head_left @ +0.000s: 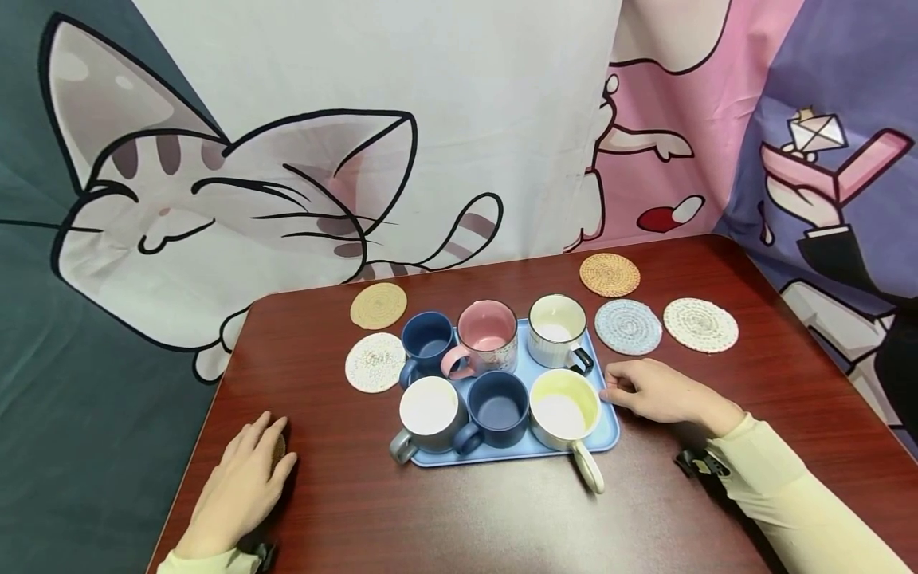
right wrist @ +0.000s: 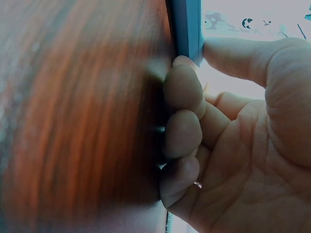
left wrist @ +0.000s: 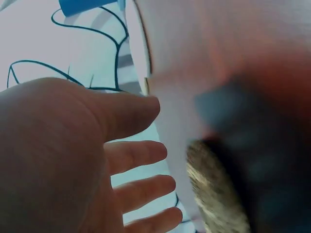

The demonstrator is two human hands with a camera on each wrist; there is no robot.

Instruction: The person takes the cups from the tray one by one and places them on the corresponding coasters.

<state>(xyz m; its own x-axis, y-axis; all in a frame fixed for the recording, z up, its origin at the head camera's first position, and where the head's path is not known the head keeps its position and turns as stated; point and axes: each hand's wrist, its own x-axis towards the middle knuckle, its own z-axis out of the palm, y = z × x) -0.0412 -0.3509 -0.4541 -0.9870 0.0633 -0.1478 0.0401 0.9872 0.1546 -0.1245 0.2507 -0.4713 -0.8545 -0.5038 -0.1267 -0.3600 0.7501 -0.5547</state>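
Note:
Several mugs stand in two rows on a light blue tray (head_left: 502,456). The back row has a dark blue mug (head_left: 428,339), a pink mug (head_left: 488,327) and a white mug with a black handle (head_left: 557,319). In front are a white mug with a grey handle (head_left: 430,414), another dark blue mug (head_left: 498,410) and a pale yellow mug (head_left: 565,410). My right hand (head_left: 656,389) pinches the tray's right edge (right wrist: 188,29) between thumb and fingertips. At the table's left, my left hand (head_left: 240,478) hovers with extended fingers over a woven coaster (left wrist: 214,189), mostly hidden in the head view.
Left of the tray lie a tan coaster (head_left: 378,306) and a white coaster (head_left: 375,363). To its right are an orange-tan coaster (head_left: 610,275), a grey-blue coaster (head_left: 628,327) and a cream coaster (head_left: 700,325). A cartoon-printed curtain (head_left: 445,80) hangs behind the dark red table (head_left: 344,502).

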